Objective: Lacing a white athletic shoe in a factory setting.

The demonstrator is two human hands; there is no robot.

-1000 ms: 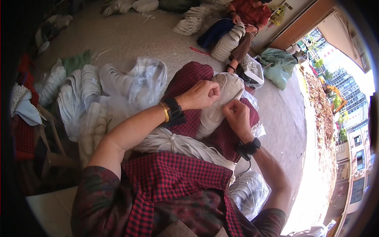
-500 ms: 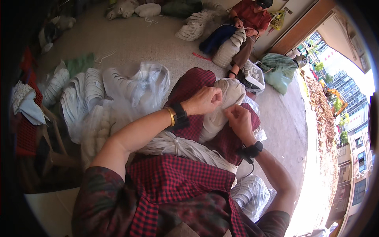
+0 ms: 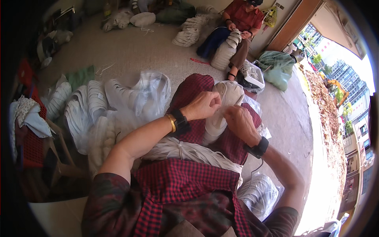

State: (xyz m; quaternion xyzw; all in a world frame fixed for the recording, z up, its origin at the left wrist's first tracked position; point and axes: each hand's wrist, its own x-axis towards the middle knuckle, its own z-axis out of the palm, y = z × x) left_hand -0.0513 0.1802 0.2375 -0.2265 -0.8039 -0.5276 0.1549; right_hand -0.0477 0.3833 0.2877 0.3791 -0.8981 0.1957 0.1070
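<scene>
My left hand (image 3: 203, 106) is closed in a pinch above my lap, its knuckles turned up. Close to its right my right hand (image 3: 239, 121) is curled too, thumb and fingertips pressed together. Whatever either pinch holds is too fine to make out. Just beyond and beneath both hands, a stack of off-white curved pieces (image 3: 230, 91) stands between my knees, in dark red checked cloth. A bundle of off-white strips (image 3: 183, 151), tied at its middle, lies across my lap.
Plastic-wrapped stacks of white pieces (image 3: 152, 93) stand at the left, near a red perforated chair (image 3: 33, 148). Another wrapped bundle (image 3: 258, 195) lies by my right side. A seated person (image 3: 244, 17) works on a similar stack ahead. A green sack (image 3: 276, 73) sits near the doorway.
My hands have come slightly closer together, with the right fingers turned more toward the left ones. The whole view has shifted a little.
</scene>
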